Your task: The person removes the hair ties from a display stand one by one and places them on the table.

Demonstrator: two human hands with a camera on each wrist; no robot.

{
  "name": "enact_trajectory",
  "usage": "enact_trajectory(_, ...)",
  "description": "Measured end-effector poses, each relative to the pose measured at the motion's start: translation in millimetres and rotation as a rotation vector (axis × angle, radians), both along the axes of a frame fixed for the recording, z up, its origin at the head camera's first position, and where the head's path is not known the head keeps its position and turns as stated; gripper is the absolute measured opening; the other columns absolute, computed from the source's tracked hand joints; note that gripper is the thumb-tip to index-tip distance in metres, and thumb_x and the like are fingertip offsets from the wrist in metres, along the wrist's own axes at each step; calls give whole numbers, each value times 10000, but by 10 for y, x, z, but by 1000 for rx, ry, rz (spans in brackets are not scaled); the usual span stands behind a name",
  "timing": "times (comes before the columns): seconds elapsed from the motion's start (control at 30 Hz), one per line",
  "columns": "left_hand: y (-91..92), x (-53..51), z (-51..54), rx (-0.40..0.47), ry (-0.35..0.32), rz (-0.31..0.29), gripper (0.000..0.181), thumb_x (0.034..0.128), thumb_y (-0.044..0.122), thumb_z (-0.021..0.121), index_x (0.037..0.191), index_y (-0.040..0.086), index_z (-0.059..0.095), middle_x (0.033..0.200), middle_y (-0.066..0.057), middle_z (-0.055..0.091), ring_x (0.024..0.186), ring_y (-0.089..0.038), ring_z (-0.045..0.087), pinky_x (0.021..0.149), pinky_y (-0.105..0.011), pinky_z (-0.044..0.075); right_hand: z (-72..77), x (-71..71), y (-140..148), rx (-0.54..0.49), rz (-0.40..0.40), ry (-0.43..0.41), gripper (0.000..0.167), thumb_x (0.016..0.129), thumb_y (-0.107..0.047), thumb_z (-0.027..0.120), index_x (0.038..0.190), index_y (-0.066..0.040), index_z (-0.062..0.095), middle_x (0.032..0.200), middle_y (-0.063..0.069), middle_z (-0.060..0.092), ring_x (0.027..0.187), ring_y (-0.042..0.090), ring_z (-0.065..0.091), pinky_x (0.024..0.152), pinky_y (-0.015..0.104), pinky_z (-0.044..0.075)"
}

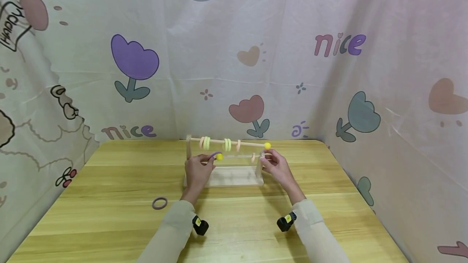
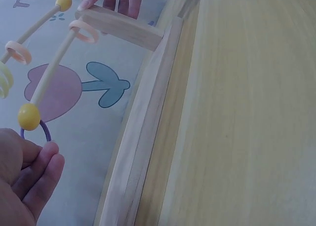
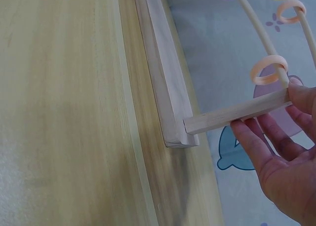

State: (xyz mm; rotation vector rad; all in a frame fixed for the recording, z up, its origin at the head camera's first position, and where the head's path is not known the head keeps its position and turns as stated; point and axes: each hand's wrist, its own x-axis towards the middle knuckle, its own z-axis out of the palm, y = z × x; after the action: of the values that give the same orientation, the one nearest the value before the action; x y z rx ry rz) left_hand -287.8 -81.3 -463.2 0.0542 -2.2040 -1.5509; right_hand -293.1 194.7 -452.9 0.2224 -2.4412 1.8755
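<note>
A wooden stand has a flat base (image 1: pixel 235 177) and two posts, each bearing a rod with a yellow ball at its free end. My left hand (image 1: pixel 198 172) pinches a purple ring (image 2: pixel 47 131) beside the yellow ball (image 2: pixel 29 117) of the lower rod (image 2: pixel 52 77). Whether the ring goes around the ball is unclear. With thumb and fingers, my right hand (image 1: pixel 278 167) grips the top of the right post (image 3: pixel 237 111). One peach ring (image 3: pixel 269 70) hangs on the lower rod near that post.
Several pale green and peach rings hang on the upper rod (image 1: pixel 252 144), which extends from the left post (image 1: pixel 188 147). Another purple ring (image 1: pixel 159 203) lies flat on the wooden table (image 1: pixel 120 222), left of my left forearm. A printed curtain (image 1: pixel 278 72) stands behind the table.
</note>
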Motion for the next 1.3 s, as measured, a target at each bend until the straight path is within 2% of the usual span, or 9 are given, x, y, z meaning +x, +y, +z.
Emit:
enact_trajectory(0.23,-45,48,-7,-28,-13,-20,144,916,68,756,1001,-42,793,894,-227,784,653,-249,768,490,-171,529,-6,2,5,-3,-2,-6,384,1049,-178,612,1392,-18,548,1285,273,601,1181,399,638,983,500,585)
enact_trajectory(0.47,-116,161,5,-46,6,-78,139,919,78,756,996,-32,794,880,-222,784,650,-353,757,414,-206,475,-6,1,20,-9,-7,-2,395,1048,-175,614,1402,-14,544,1279,270,602,1170,390,642,971,472,597)
enact_trajectory(0.7,-211,241,30,-116,14,-130,128,905,71,781,1003,-9,799,892,-222,785,615,-340,748,433,-196,476,-17,-6,18,-4,-11,-9,385,1047,-177,615,1396,-25,552,1279,264,604,1173,389,644,968,466,599)
enact_trajectory(0.87,-288,286,48,-144,2,-150,123,895,68,793,999,3,801,920,-208,787,615,-318,745,461,-192,490,-23,-9,10,-8,-15,-8,374,1044,-166,619,1383,-19,560,1268,267,610,1158,382,650,963,471,601)
enact_trajectory(1.07,-366,341,98,-160,-46,-192,138,890,83,804,1013,20,803,882,-181,787,659,-335,749,479,-194,481,-16,-16,7,-15,-15,-9,366,1041,-150,620,1374,-10,563,1275,274,615,1164,388,652,955,455,606)
enact_trajectory(1.3,-464,377,155,-188,-73,-270,121,881,101,816,982,35,812,823,-193,776,660,-330,730,480,-199,455,0,-8,7,-18,-10,-13,387,1039,-152,625,1392,-13,552,1304,284,607,1189,404,643,974,470,595)
